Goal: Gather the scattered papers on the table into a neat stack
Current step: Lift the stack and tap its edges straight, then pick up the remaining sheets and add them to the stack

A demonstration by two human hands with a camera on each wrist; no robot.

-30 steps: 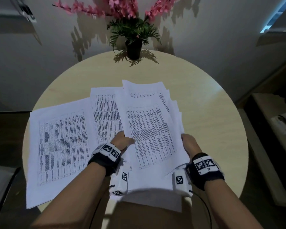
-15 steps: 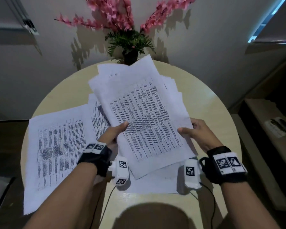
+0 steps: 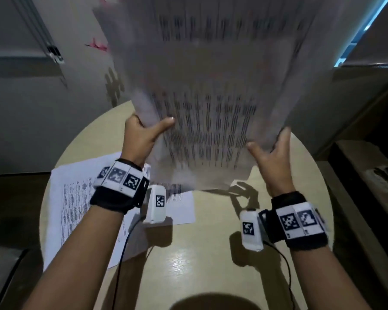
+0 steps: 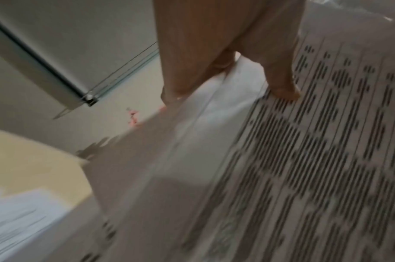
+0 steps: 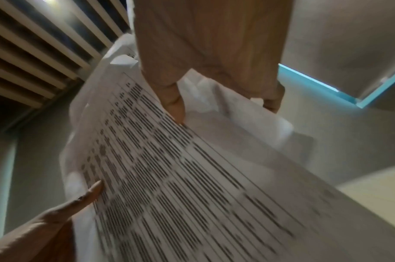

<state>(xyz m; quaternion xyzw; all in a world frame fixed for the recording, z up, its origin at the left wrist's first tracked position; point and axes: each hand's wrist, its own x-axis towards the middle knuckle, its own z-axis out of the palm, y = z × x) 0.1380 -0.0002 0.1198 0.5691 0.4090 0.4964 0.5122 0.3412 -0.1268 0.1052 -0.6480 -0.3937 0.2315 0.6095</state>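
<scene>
A bundle of printed papers (image 3: 206,90) stands nearly upright above the round table (image 3: 211,253), blurred by motion. My left hand (image 3: 143,133) grips its left edge, thumb on the printed front and fingers behind. My right hand (image 3: 271,148) grips the right edge the same way. The left wrist view shows the thumb (image 4: 281,83) pressed on the bundle of papers (image 4: 304,159). In the right wrist view my right thumb (image 5: 174,106) lies on the sheets (image 5: 192,177). Loose papers (image 3: 74,202) remain flat on the table's left side, partly under my left forearm.
The pink flowers (image 3: 96,44) at the table's back are mostly hidden behind the raised sheets. A low shelf (image 3: 372,171) with a box stands to the right of the table. A wall rises behind.
Both hands have raised the bundle from the table and tilted it up to nearly vertical, close to the head camera. The sheets on the left stayed where they lay.
</scene>
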